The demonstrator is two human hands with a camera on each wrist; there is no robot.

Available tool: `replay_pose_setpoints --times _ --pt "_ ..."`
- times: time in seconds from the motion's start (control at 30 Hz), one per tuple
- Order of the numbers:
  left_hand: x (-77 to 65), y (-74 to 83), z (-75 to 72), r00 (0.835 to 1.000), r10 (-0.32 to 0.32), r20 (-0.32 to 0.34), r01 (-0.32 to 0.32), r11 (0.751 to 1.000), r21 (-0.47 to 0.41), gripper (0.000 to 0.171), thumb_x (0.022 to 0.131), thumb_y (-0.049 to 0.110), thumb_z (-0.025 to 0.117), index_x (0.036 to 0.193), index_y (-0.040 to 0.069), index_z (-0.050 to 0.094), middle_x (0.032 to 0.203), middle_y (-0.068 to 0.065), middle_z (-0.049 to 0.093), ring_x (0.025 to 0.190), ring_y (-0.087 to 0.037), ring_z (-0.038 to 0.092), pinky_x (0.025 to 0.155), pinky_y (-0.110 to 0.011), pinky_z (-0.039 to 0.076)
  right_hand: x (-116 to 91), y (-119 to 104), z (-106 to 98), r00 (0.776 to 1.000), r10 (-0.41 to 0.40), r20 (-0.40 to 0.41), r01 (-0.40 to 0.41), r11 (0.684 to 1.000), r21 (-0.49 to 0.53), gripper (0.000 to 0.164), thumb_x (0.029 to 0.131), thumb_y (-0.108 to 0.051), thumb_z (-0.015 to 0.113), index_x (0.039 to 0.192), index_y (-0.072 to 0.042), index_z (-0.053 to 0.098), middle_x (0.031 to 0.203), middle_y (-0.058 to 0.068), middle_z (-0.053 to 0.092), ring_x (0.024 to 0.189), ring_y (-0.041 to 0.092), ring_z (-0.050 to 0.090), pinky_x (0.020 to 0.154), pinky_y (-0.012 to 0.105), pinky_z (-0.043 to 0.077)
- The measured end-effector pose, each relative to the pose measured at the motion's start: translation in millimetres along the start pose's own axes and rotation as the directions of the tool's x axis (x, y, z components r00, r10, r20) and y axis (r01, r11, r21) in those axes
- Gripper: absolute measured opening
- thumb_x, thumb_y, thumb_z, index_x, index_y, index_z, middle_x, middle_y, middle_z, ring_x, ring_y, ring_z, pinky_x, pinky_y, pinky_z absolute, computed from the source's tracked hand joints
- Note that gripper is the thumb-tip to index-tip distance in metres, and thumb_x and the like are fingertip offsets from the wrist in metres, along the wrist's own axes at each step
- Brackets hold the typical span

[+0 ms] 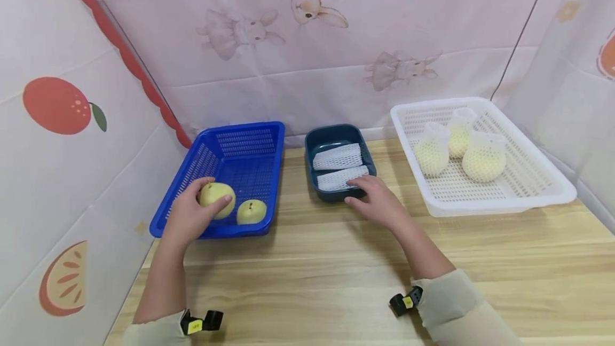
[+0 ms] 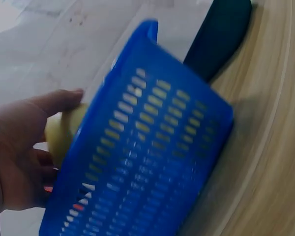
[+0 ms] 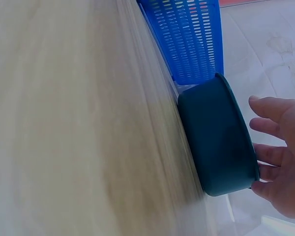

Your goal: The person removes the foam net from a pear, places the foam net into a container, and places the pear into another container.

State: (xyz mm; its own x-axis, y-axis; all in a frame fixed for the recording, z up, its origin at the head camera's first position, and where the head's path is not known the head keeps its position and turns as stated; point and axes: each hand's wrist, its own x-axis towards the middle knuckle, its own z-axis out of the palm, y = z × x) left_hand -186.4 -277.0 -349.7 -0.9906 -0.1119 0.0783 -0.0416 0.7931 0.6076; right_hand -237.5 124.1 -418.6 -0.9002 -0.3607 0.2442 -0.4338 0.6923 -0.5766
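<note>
In the head view my left hand (image 1: 188,211) grips a yellow-green pear (image 1: 217,200) at the near-left part of the blue basket (image 1: 247,167). A second pear (image 1: 252,211) lies in that basket's near corner. My right hand (image 1: 379,202) reaches over the near rim of the dark teal bin (image 1: 336,132), thumb and forefinger apart. Its fingertips are at the nearer of two white foam net sleeves (image 1: 342,179); contact is unclear. The other foam sleeve (image 1: 338,157) lies flat behind. From the right wrist view, the fingers (image 3: 269,127) are at the bin's rim, and the wall hides the sleeves.
At the right stands a white basket (image 1: 485,196) with three net-wrapped pears (image 1: 484,159). Everything rests on a wooden table (image 1: 307,276). Printed cloth (image 1: 336,68) hangs behind and along both sides.
</note>
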Motion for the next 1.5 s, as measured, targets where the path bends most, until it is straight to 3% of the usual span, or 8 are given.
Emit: replay_pose_setpoints --times 0.1,0.23,0.43,0.63,0.83,1.03,1.33,1.5 --pt "5.0 -10.1 -0.2 0.994 0.004 0.112 -0.013 0.996 0.084 0.084 0.078 0.067 0.059 0.141 0.015 0.038 0.14 -0.017 0.044 0.118 -0.035 0.048 0.089 -0.054 0.046 -1.1 0.8 -0.7 1.0 0.004 -0.001 -0.004 1.0 0.005 0.044 0.086 -0.034 0.066 0.123 -0.01 0.061 0.125 0.012 0.057 0.121 0.03 0.047 0.104 0.046 0.036" --pt "11.0 -18.6 0.4 0.972 0.015 0.234 -0.048 0.989 0.137 0.076 0.08 0.061 0.062 0.136 0.014 0.043 0.134 -0.018 0.05 0.114 -0.034 0.05 0.089 -0.053 0.047 -2.3 2.1 0.3 1.0 0.01 0.004 -0.01 1.0 0.007 0.044 0.086 -0.035 0.066 0.123 -0.012 0.061 0.125 0.011 0.058 0.121 0.029 0.048 0.104 0.046 0.036" --pt "19.7 -25.4 -0.5 0.95 0.026 0.313 -0.088 0.979 0.185 0.066 0.078 0.055 0.068 0.126 0.011 0.054 0.115 -0.014 0.059 0.098 -0.028 0.054 0.078 -0.041 0.049 -3.6 2.2 3.3 1.0 0.012 0.008 -0.012 1.0 0.015 0.043 0.087 -0.036 0.065 0.123 -0.012 0.061 0.124 0.01 0.058 0.121 0.029 0.047 0.105 0.047 0.035" --pt "26.0 -29.6 -0.8 0.926 -0.015 0.378 -0.063 0.979 0.192 0.068 0.073 0.056 0.073 0.121 0.01 0.057 0.112 -0.013 0.06 0.099 -0.028 0.052 0.079 -0.043 0.048 -3.7 2.5 5.4 1.0 -0.001 0.0 0.001 1.0 0.021 0.042 0.087 -0.036 0.065 0.122 -0.012 0.062 0.124 0.011 0.058 0.122 0.03 0.047 0.105 0.047 0.035" --pt "30.7 -33.9 1.1 0.915 -0.039 0.401 -0.036 0.983 0.179 0.069 0.07 0.057 0.074 0.121 0.012 0.058 0.116 -0.014 0.059 0.103 -0.03 0.051 0.083 -0.048 0.048 -2.8 3.2 5.7 1.0 -0.007 -0.008 0.007 1.0 0.026 0.042 0.087 -0.036 0.065 0.121 -0.012 0.062 0.125 0.011 0.057 0.121 0.029 0.047 0.104 0.046 0.036" --pt "32.0 -36.5 -0.5 0.913 -0.015 0.408 -0.065 0.981 0.182 0.079 0.07 0.058 0.073 0.128 0.007 0.054 0.123 -0.015 0.058 0.114 -0.033 0.05 0.092 -0.055 0.044 -2.4 2.4 3.9 1.0 -0.002 -0.009 0.002 1.0 0.028 0.041 0.087 -0.035 0.065 0.121 -0.012 0.062 0.125 0.011 0.057 0.122 0.029 0.047 0.105 0.046 0.035" --pt "27.7 -32.6 -5.0 0.917 -0.021 0.398 -0.055 0.982 0.18 0.076 0.075 0.056 0.07 0.13 0.006 0.053 0.124 -0.017 0.057 0.113 -0.034 0.05 0.091 -0.055 0.045 -1.9 1.3 2.8 1.0 0.003 0.001 -0.003 0.999 0.038 0.042 0.086 -0.035 0.066 0.121 -0.012 0.062 0.126 0.01 0.057 0.123 0.029 0.046 0.105 0.046 0.035" --pt "25.9 -22.9 -7.6 0.929 0.005 0.371 -0.081 0.978 0.19 0.082 0.076 0.065 0.063 0.134 0.01 0.049 0.132 -0.019 0.051 0.118 -0.037 0.048 0.09 -0.056 0.045 -2.3 2.6 1.3 1.0 0.009 -0.004 -0.009 0.999 0.037 0.042 0.087 -0.035 0.065 0.121 -0.012 0.062 0.126 0.01 0.057 0.123 0.029 0.046 0.105 0.046 0.035"
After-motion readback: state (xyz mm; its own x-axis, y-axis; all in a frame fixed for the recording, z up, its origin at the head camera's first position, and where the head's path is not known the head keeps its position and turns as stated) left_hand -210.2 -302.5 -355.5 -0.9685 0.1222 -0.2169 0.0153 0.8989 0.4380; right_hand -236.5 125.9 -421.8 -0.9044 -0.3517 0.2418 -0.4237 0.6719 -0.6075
